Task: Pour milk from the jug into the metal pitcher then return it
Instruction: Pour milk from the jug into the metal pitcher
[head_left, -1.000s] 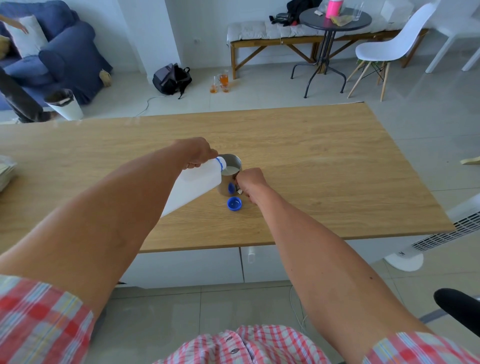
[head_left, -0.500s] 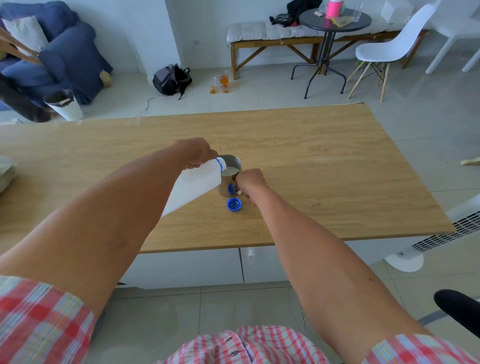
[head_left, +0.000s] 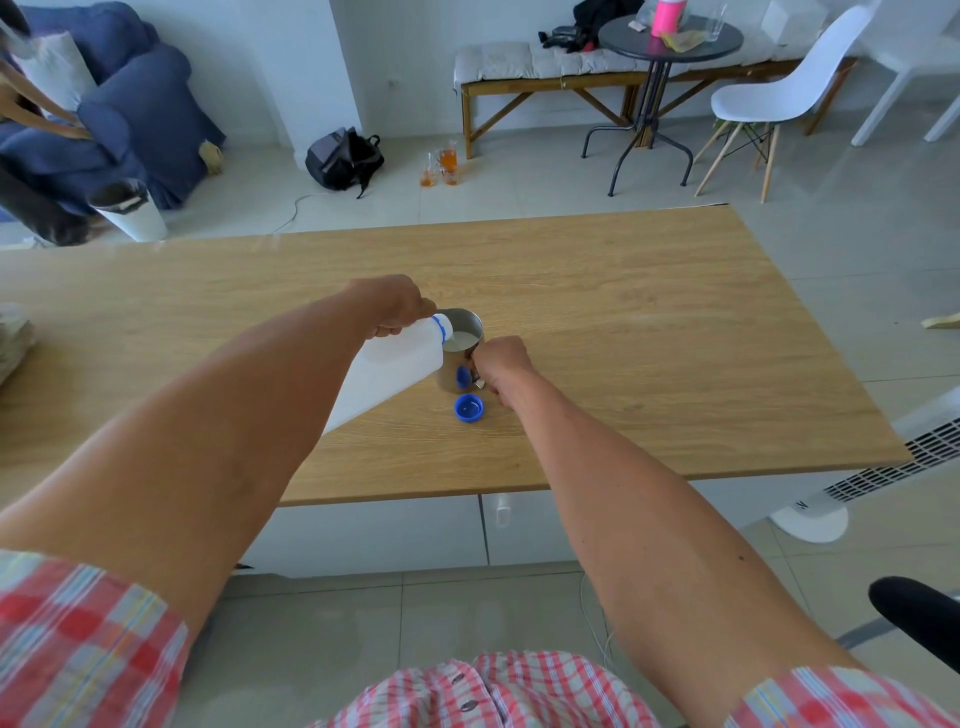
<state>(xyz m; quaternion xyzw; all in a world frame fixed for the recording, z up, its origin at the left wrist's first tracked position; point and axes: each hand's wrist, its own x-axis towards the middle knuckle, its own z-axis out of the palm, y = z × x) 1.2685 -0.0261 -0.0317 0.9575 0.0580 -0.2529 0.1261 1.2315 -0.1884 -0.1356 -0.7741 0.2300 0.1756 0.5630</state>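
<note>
Wooden table (head_left: 623, 312) filling the middle of a bright tiled room, seen from above over two bare forearms in red-checked sleeves. Left hand (head_left: 396, 306) curled around the top of a white plastic milk jug (head_left: 387, 371), tipping it steeply so the blue-ringed mouth sits just over the near-left rim of the metal pitcher (head_left: 460, 353). Jug body slanting down and back from that grip toward the left forearm, its base hidden behind the arm. White milk visible inside the pitcher, pooled well up toward the rim; hard to tell from this angle whether a stream is actually running from the spout. Right hand (head_left: 503, 364) closed in a fist just right of the pitcher, fingers wrapped round what seems to be its handle, with a small metal piece showing beneath the knuckles. Pitcher upright on the wood, between the two hands, a blue reflection on its near side. Blue cap (head_left: 469, 408) lying open side up on the table, just below the right hand's grip and near the pitcher's base, apart from the jug. Beyond the far table edge: blue sofa (head_left: 130, 104) to the left, black backpack (head_left: 345, 158) on the floor, round dark side table (head_left: 670, 41) and white chair (head_left: 779, 93) to the right.
</note>
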